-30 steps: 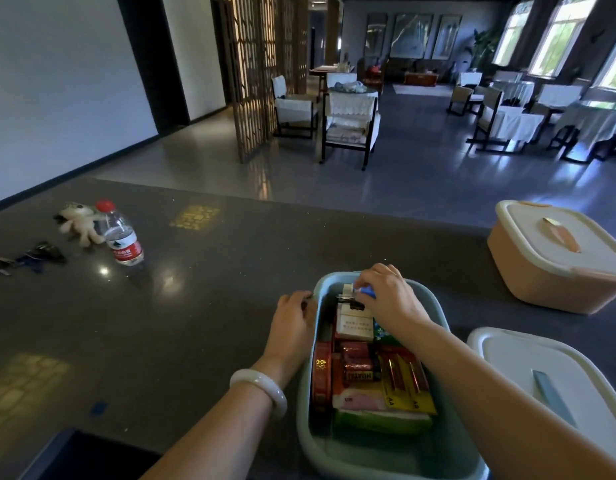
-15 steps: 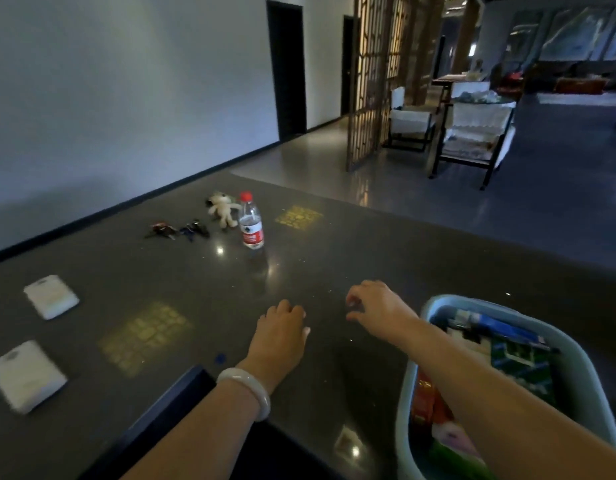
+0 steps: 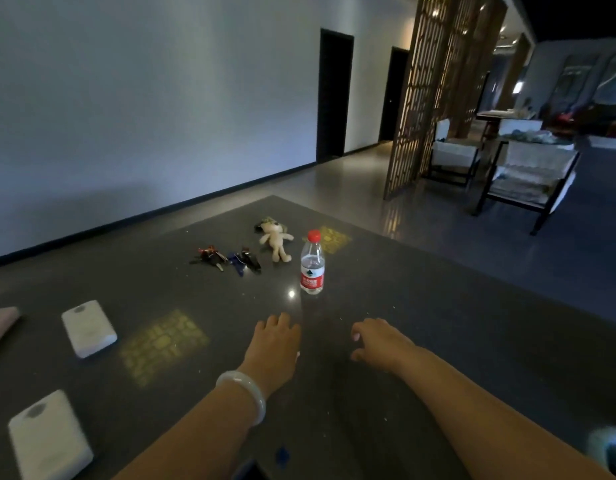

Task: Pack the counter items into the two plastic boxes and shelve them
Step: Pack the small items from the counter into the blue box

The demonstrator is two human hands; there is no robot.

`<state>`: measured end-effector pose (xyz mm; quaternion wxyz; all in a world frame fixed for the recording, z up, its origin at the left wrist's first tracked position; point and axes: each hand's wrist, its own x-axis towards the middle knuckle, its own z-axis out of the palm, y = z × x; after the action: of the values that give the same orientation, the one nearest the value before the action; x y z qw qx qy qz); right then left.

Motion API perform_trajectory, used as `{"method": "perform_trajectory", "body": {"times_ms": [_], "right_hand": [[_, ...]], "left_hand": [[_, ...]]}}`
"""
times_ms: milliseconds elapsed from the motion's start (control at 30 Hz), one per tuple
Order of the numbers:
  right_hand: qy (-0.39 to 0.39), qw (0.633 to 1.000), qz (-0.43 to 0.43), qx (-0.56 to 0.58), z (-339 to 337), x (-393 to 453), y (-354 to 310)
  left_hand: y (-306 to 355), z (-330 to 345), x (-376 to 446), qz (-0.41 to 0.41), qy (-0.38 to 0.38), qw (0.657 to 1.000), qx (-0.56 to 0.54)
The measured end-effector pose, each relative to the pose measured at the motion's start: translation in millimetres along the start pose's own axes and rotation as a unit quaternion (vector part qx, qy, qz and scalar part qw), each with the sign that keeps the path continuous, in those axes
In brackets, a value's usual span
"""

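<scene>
Fingers [image 3: 282,323] loose above counter [image 3: 438,323]; blue box [image 3: 611,448] cropped, blurred.

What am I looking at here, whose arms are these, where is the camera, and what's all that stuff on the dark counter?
There is no machine: the camera sits on a person's head, looking forward and down, so the arms are their own. The left hand, above a pale bangle, and the right hand reach over the dark speckled counter, holding nothing. Ahead stands a clear plastic water bottle with a red cap and label. Beyond it lie a small cream plush toy and two bunches of keys. On the left lie two white rounded rectangular packs.
</scene>
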<state>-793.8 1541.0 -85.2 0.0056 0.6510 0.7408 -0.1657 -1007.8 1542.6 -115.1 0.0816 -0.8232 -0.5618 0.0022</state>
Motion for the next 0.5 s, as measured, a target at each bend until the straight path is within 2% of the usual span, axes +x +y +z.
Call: {"method": "perform_trajectory", "body": {"times_ms": [100,233,367,500], "right_hand": [[-0.003,1.000,0.017,-0.007,-4.6,42.3,-15.1],[-0.007,0.998,0.056,-0.017,-1.3,88.8,-27.0],[0.008,0.987,0.126,0.096,6.1,130.2,-30.1],[0.031,0.967,0.174,0.183,12.7,168.9,-28.3]], "left_hand": [[-28.6,14.2,31.1,0.005,-0.021,1.000,0.008],[-46.8,40.1,64.2,0.005,-0.086,0.996,-0.038],[-50.5,69.6,82.1,-0.032,-0.190,0.974,-0.116],[-50.6,93.7,85.7,-0.037,-0.207,0.964,-0.160]]}}
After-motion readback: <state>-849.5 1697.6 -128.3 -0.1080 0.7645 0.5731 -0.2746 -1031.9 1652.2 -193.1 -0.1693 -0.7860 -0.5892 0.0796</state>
